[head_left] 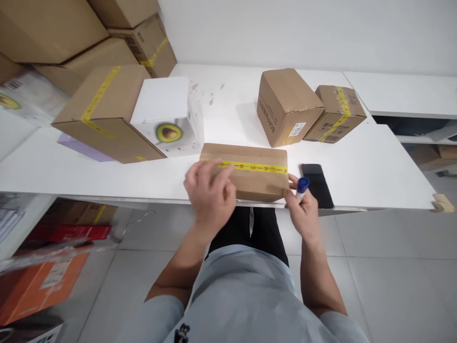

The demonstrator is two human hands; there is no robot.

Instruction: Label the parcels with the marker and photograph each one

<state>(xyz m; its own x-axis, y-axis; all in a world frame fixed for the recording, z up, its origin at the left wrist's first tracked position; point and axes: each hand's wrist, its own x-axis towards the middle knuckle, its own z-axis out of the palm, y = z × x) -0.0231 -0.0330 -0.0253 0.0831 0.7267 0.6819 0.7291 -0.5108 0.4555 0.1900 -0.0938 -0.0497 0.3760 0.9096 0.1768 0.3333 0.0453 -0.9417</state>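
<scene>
A brown cardboard box (253, 183) with yellow printed tape along its top lies at the front edge of the white table. Over its left end is my left hand (212, 193), fingers apart and bent, holding nothing. My right hand (303, 207) is at the box's right end, its fingers wrapped round a marker (302, 186) with a blue cap pointing up; its fingertips are against the box's side. Just right of that hand, a black phone (317, 186) lies flat on the table.
Two brown boxes (285, 105) (335, 114) stand at the back right of the white table (228, 119). A white avocado box (164, 114) and a large taped box (107, 114) stand at the left, with more boxes piled behind. Below left is an orange box (43, 286).
</scene>
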